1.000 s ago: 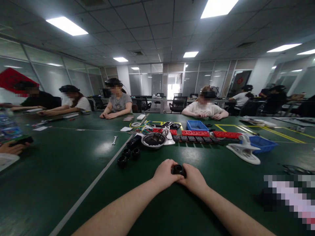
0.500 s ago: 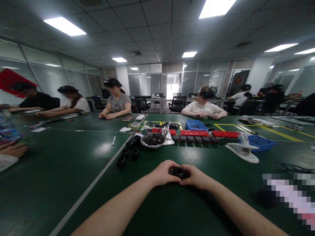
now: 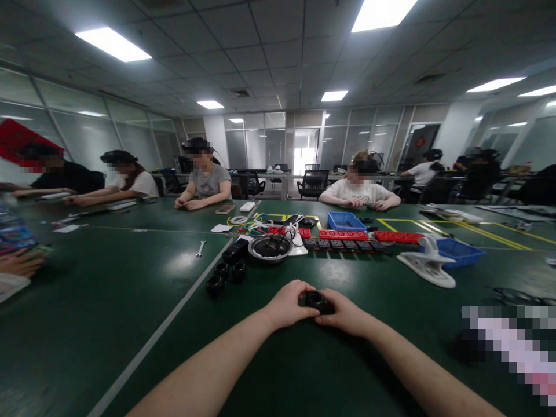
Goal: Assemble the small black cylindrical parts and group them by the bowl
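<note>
Between my hands, low over the green table [image 3: 143, 324], is a small black round part with a hole in its top [image 3: 315, 299]. My left hand [image 3: 288, 303] grips its left side, with thumb in front and fingers curled behind. On the other side my right hand [image 3: 347, 313] holds it the same way, thumb tip near the left thumb. The fingers hide much of the part's sides. To the left, three similar black round parts [image 3: 215, 285] stand close together on the table.
Beyond the black parts lie a black box-like item [image 3: 235, 250] and a metal bowl [image 3: 270, 248]. Red socket strips [image 3: 343, 234], a blue tray [image 3: 345, 220] and a large white clip [image 3: 428, 266] are farther off. A wrench [image 3: 200, 249] lies left. A co-worker's hand [image 3: 21, 265] is at the left edge.
The black part has tilted slightly between my hands, its hole shifting a little left and up. My right hand has moved very slightly; both hands keep hold.
</note>
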`<state>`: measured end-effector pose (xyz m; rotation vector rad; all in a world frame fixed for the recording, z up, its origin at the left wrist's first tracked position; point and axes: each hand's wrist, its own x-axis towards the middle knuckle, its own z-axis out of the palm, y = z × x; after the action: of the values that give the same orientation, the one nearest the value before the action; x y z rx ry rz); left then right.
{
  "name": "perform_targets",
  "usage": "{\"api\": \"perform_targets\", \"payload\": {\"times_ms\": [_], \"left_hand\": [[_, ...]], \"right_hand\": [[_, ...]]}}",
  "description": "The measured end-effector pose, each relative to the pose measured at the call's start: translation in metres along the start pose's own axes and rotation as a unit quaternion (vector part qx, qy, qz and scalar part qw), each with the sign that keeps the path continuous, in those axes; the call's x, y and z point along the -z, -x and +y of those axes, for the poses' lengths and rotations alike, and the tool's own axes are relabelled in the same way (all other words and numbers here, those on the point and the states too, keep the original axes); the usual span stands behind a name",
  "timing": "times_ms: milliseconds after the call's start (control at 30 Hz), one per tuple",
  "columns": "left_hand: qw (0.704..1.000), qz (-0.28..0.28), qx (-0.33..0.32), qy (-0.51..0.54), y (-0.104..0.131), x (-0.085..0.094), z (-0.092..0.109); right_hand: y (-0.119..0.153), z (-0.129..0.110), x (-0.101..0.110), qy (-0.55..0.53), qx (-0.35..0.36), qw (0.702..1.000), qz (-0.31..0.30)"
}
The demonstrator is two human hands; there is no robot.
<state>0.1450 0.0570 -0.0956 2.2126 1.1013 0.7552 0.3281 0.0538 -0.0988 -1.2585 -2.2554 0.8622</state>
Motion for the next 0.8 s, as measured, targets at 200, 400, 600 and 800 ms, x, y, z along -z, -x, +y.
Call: {"api": "perform_targets", "payload": {"times_ms": [200, 400, 600, 800], "left_hand": [[0.999, 0.002, 0.033, 0.009, 0.001, -0.001, 0.005], [0.992, 0.081, 0.076, -0.058, 0.001, -0.012, 0.005], [0.995, 0.046, 0.019, -0.081, 0.000, -0.002, 0.002], [0.994, 0.053, -0.020, -0.092, 0.000, 0.009, 0.001]], "right_hand": [[-0.002, 0.007, 0.000, -0.048, -0.053, 0.997, -0.011], [-0.006, -0.001, -0.026, 0.150, -0.092, 0.974, 0.146], [-0.004, 0.000, -0.020, 0.111, -0.035, 0.989, 0.094], [-0.001, 0.006, -0.003, -0.059, 0.008, 0.998, 0.009]]}}
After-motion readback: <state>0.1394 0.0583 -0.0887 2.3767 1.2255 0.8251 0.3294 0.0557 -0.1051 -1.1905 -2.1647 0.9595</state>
